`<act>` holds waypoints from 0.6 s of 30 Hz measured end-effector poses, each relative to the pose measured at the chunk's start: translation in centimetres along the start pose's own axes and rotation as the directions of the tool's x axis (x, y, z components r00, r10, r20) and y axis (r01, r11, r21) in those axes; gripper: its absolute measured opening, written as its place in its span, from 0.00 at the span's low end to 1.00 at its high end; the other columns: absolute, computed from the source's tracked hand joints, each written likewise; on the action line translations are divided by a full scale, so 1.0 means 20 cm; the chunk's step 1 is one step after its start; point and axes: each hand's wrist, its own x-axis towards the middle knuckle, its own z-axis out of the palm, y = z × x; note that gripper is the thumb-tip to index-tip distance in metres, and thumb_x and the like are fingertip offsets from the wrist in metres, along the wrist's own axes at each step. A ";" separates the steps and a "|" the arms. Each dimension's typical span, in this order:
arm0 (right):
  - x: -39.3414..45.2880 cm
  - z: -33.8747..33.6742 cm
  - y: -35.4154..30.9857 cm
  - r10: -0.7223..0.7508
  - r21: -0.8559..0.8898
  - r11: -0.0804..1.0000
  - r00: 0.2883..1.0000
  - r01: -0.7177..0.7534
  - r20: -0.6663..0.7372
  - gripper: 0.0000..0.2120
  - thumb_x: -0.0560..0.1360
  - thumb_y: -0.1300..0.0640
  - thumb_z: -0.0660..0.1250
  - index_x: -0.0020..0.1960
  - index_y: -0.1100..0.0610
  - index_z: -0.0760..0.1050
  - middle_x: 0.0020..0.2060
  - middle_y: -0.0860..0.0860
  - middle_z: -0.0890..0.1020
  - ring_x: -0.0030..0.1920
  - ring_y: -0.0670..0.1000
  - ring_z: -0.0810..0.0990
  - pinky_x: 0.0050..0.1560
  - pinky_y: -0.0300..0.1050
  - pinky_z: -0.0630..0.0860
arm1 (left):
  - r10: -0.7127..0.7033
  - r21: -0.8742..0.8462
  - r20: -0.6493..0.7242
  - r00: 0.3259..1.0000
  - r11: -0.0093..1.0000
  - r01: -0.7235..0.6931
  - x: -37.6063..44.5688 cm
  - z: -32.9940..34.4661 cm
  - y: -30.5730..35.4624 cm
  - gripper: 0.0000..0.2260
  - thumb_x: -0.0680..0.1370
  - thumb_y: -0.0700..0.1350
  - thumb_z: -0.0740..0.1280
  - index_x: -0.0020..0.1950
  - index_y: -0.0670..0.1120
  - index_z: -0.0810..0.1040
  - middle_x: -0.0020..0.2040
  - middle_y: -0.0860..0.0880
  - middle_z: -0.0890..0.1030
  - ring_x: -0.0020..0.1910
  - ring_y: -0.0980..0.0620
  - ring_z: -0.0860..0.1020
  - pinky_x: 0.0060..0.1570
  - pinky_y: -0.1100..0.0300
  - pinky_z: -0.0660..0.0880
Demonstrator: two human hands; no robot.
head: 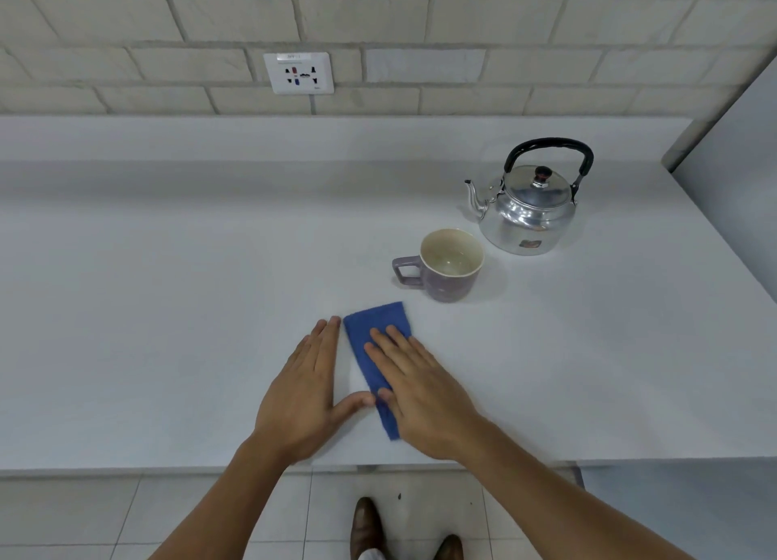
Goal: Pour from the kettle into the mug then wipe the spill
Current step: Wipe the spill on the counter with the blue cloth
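Note:
A shiny metal kettle (pixel 529 212) with a black handle stands upright at the back right of the white counter (pixel 168 307), spout pointing left. In front of it sits a purple mug (pixel 450 265), cream inside, handle to the left. A folded blue cloth (pixel 374 349) lies flat near the counter's front edge. My right hand (pixel 420 387) rests flat on the cloth, fingers spread, covering its right side. My left hand (pixel 302 391) lies flat on the counter just left of the cloth, its thumb touching the cloth's edge. No spill is visible.
A brick-pattern wall with a white power socket (pixel 298 72) runs behind the counter. A grey panel (pixel 740 172) borders the counter on the right. Below the front edge are floor tiles and my brown shoes (pixel 370 526).

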 end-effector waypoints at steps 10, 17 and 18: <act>-0.33 -0.15 0.24 -0.268 0.027 0.963 0.954 0.267 0.133 0.26 0.86 0.45 0.50 0.82 0.45 0.50 0.82 0.39 0.47 0.81 0.43 0.41 0.79 0.44 0.39 | -0.008 -0.092 0.021 1.000 0.996 0.010 -0.01 -0.03 0.01 0.42 0.77 0.75 0.43 0.85 0.51 0.48 0.85 0.55 0.50 0.83 0.58 0.45 0.81 0.58 0.47; -0.46 -0.19 0.24 0.316 0.414 0.888 0.921 -0.203 -0.227 0.19 0.82 0.48 0.61 0.72 0.47 0.72 0.67 0.40 0.73 0.69 0.39 0.68 0.72 0.43 0.67 | -0.106 -0.222 -0.086 0.991 0.971 0.085 0.04 -0.02 0.14 0.20 0.83 0.55 0.64 0.73 0.50 0.75 0.74 0.54 0.72 0.74 0.54 0.69 0.72 0.61 0.65; -0.46 -0.19 0.23 0.396 0.435 0.861 0.883 -0.262 -0.252 0.17 0.81 0.51 0.64 0.69 0.48 0.74 0.61 0.41 0.74 0.64 0.40 0.71 0.68 0.43 0.71 | -0.101 -0.223 -0.087 0.991 0.971 0.080 0.05 -0.01 0.17 0.18 0.83 0.52 0.66 0.71 0.49 0.76 0.71 0.54 0.75 0.71 0.53 0.71 0.70 0.60 0.67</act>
